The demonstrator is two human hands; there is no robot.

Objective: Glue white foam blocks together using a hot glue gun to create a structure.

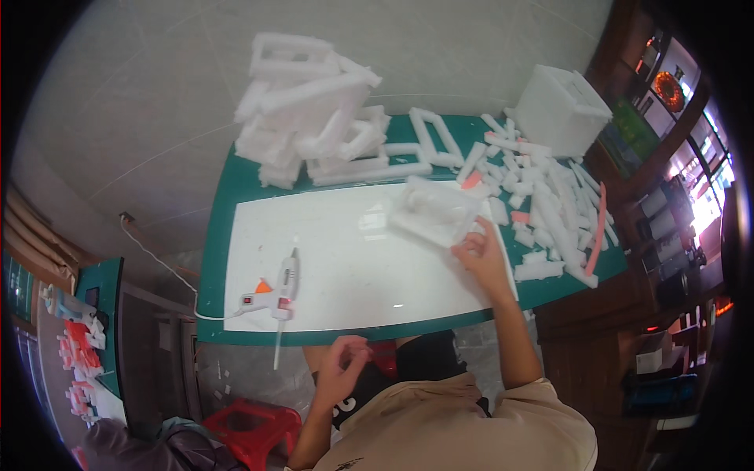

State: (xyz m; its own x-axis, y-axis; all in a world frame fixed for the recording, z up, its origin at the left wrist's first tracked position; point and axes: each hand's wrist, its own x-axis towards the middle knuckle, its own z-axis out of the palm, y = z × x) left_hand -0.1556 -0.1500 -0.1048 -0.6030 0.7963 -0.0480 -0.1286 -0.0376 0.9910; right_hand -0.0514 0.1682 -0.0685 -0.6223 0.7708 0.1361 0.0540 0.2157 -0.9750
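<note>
My right hand (481, 250) grips the near right corner of a white foam frame (424, 224) between thumb and fingers. The frame is tilted over the white board and a little blurred. My left hand (343, 367) hovers over my lap, just off the table's front edge. Its fingers are loosely curled with a gap to the thumb, and nothing shows in it. On the left of the board lies a white hot glue gun (283, 292) with an orange trigger. Its nozzle points away from me, and a glue stick (278, 345) sticks out over the near edge.
Stacked foam frames (306, 118) stand at the back left of the green table (216, 259). Loose foam offcuts (542, 204) cover the right side, with a white foam box (561, 110) behind. The gun's cord (173, 275) runs left; a red stool (255, 428) is below.
</note>
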